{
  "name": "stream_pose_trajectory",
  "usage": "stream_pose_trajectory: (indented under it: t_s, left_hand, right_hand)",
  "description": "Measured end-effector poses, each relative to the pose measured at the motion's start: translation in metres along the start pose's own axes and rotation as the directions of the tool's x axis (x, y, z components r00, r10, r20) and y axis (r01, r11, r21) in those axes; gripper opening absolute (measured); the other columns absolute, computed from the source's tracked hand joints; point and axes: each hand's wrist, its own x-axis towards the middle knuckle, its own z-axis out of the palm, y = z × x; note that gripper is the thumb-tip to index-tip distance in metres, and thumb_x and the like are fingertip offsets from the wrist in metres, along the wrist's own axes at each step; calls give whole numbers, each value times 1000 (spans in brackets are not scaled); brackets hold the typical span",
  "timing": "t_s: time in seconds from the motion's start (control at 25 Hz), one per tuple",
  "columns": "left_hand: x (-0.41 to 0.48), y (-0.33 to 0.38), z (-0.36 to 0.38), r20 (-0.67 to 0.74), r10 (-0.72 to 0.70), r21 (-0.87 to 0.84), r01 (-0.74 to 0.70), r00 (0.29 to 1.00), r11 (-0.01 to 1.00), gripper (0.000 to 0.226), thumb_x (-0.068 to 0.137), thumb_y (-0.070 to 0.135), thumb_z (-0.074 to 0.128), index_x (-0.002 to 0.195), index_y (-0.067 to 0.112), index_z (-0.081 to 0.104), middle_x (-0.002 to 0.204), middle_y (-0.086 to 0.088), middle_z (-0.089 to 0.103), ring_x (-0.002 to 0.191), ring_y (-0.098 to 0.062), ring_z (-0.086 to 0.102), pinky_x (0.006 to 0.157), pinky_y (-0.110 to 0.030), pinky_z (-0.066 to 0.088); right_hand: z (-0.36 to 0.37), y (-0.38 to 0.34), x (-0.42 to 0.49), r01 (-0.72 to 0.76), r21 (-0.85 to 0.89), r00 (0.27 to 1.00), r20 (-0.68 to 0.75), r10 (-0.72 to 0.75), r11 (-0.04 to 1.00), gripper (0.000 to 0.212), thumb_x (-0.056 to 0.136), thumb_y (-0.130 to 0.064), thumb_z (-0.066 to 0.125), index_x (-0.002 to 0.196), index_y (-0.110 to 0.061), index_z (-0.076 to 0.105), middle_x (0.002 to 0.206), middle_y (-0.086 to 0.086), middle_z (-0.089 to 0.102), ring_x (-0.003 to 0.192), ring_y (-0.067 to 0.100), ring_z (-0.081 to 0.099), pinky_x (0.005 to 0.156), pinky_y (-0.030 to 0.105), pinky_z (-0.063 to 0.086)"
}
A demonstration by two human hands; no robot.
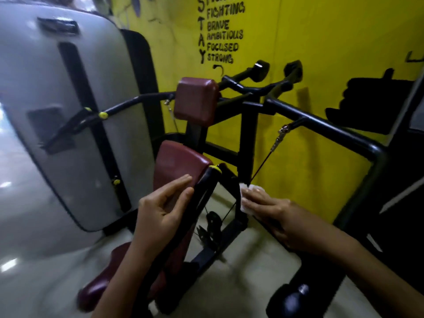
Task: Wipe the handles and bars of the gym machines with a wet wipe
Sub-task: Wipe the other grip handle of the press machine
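So you're mid-wipe on the chest machine here. Your right hand (273,216) has the wet wipe (249,196) bunched under its fingers, grip closed on it, pressed up against the thin black upright bar (238,198) just right of the padded handle (204,191). The wipe sits low on the machine, near where the cable (261,164) comes down. Your left hand (160,210) isn't holding anything: fingers apart and mostly straight, flat against the left side of that handle, looks like it's just steadying it.

My read: this is the step of cleaning the near arm, and most of the machine looks not yet done, though you can't really tell wet from dry in this light. Next I'd slide the wipe along that bar, then wrap it round the padded handle up to the yellow cap (215,168). After that, the long black bar (321,127) on the right and the 2 far handles (260,70) by the yellow wall (321,42) need a reach. Mind the cable clip (281,133) so the wipe doesn't snag.
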Motion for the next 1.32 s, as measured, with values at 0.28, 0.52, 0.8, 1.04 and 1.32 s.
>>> stream_pose_trajectory:
  t_s: [0.28,0.52,0.8,1.04,1.32]
  left_hand:
    - [-44,14,-6,101,80,289,-106,992,951,50,81,44,55,125,23,50,131,3,53,120,0,47,100,-18,40]
    - [-55,13,-3,94,68,321,-95,993,942,52,81,25,60,131,16,48,138,0,46,124,-6,46,105,-22,36]
    - [-59,15,12,37,109,492,-114,993,863,50,88,24,54,134,7,45,138,-11,47,123,-22,49,102,-47,42]
    - [-54,5,33,-49,210,671,-124,977,731,49,89,30,43,130,3,48,131,-16,53,117,-25,54,99,-47,37]
    - [-46,2,51,-126,187,827,0,974,562,53,99,42,19,137,8,32,136,-17,49,125,-26,45,98,-50,29]
  right_hand:
    - [14,-14,0,-13,-261,999,-54,-1,965,64,94,-1,44,147,-23,15,154,-11,-9,138,7,-17,111,15,10]
    - [11,-21,-11,-133,-162,986,-122,113,978,65,97,-4,40,148,-19,2,152,-4,-15,141,10,-2,109,22,23]
    - [17,-12,51,93,-348,990,-70,-125,933,58,95,-3,39,146,-9,13,152,-2,-7,132,13,-22,111,31,-12]
    - [6,5,20,200,-329,967,-86,-240,923,42,96,-20,37,138,-15,35,149,-3,20,137,11,8,113,21,19]
    - [-7,-10,56,93,-35,992,-86,-96,995,52,101,-9,27,148,-8,4,154,3,-18,141,13,-17,108,17,-7]
